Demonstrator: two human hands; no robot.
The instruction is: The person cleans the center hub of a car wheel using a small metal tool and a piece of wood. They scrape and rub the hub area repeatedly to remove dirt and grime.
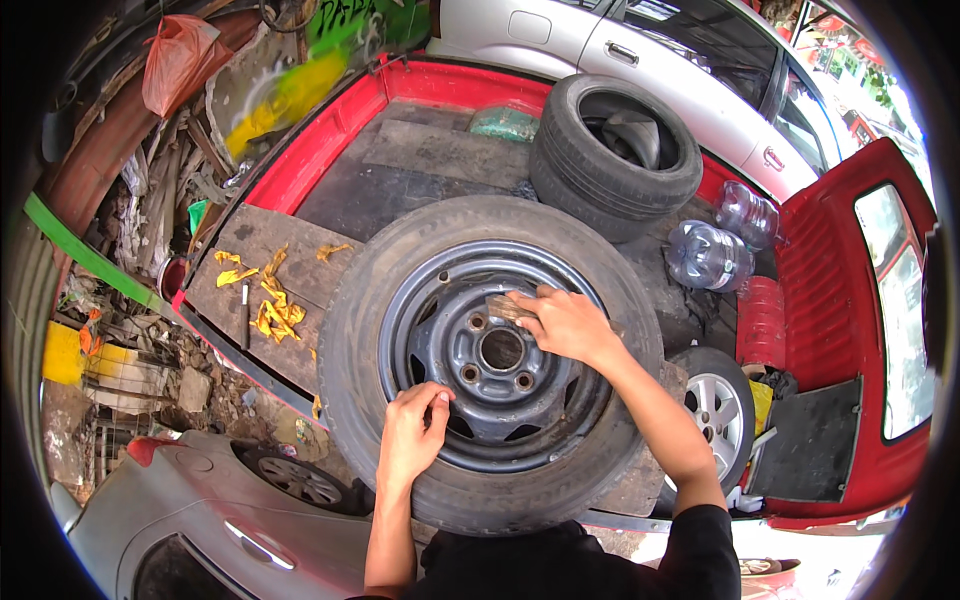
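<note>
A large black tyre (352, 330) lies flat in front of me, mounted on a dark steel wheel rim (590, 402) with a round centre hole and several bolt holes. My right hand (563, 322) grips what looks like a wooden-backed brush (508, 308), pressed near the top of the hub. Most of the brush is hidden under the palm. At the lower left of the rim, my left hand (414, 425) rests with its fingers curled and thumb against them; what they pinch, if anything, cannot be made out.
Stacked tyres (615, 170) stand beyond on the red truck bed (330, 130). Clear plastic bottles (708, 255) and an alloy wheel (715, 405) lie right. Yellow peelings (275, 305) and a dark marker-like stick (245, 318) lie left. Cars (200, 510) flank the bed.
</note>
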